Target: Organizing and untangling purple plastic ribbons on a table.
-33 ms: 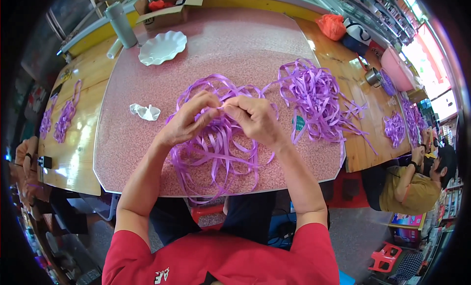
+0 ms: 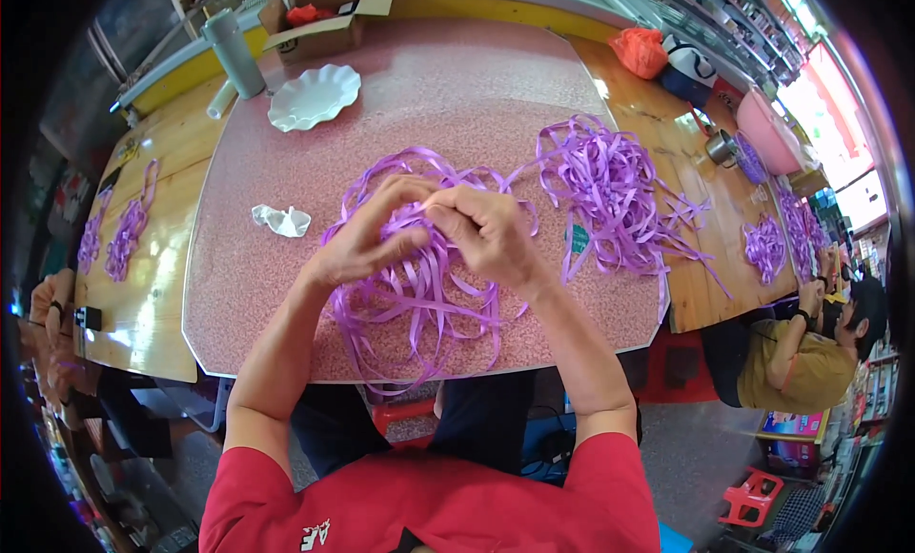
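Observation:
A loose heap of purple ribbon (image 2: 419,296) lies in front of me on the pink speckled table mat (image 2: 257,315). Over its upper part my two hands meet at the fingertips. My right hand (image 2: 491,234) is closed in a pinch on a strand of purple ribbon. My left hand (image 2: 367,234) has its fingers curved over toward the right fingertips, while its thumb stands apart from them below. Ribbon shows in the gap between that thumb and fingers; the left fingertips are partly hidden. To the right lies a second, thicker tangle of purple ribbon (image 2: 605,196).
Crumpled white tissue (image 2: 282,221) lies left of my hands. Farther back are a scalloped white dish (image 2: 315,98), a grey-green flask (image 2: 233,53) and a cardboard box (image 2: 319,34). Ribbon bundles (image 2: 127,234) lie on the wooden tabletop. A person (image 2: 796,358) sits at the right.
My left thumb has dropped away from its fingers, opening a gap. The right hand has shifted slightly left, still pinching. The ribbon heaps lie nearly as before.

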`<action>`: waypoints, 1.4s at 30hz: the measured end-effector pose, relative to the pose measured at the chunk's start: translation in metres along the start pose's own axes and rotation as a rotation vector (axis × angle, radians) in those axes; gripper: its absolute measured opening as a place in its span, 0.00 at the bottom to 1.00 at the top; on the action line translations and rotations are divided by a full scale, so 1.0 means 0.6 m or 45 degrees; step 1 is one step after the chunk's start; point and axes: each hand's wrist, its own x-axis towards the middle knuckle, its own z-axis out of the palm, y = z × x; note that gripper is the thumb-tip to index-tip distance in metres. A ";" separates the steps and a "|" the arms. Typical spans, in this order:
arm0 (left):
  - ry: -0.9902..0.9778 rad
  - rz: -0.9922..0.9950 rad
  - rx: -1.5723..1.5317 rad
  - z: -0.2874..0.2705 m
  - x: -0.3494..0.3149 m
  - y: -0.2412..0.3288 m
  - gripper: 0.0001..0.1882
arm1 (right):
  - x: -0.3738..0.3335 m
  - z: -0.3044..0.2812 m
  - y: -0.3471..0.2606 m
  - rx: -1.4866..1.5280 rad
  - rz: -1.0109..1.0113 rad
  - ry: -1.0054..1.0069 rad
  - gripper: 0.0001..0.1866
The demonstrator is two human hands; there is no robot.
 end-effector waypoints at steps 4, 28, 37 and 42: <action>-0.129 -0.122 -0.448 0.045 -0.006 0.013 0.30 | 0.019 0.023 -0.067 0.146 -0.285 0.152 0.06; 0.192 -0.680 -0.354 -0.101 -0.139 -0.017 0.13 | -0.202 -0.501 0.096 -0.355 1.006 0.785 0.14; 0.085 -0.652 -0.637 -0.024 -0.038 0.065 0.15 | -0.025 -0.039 -0.034 -0.495 -0.049 -0.032 0.31; 0.071 -0.617 -0.710 -0.024 -0.031 0.060 0.14 | -0.029 0.009 -0.032 0.119 0.520 -0.156 0.16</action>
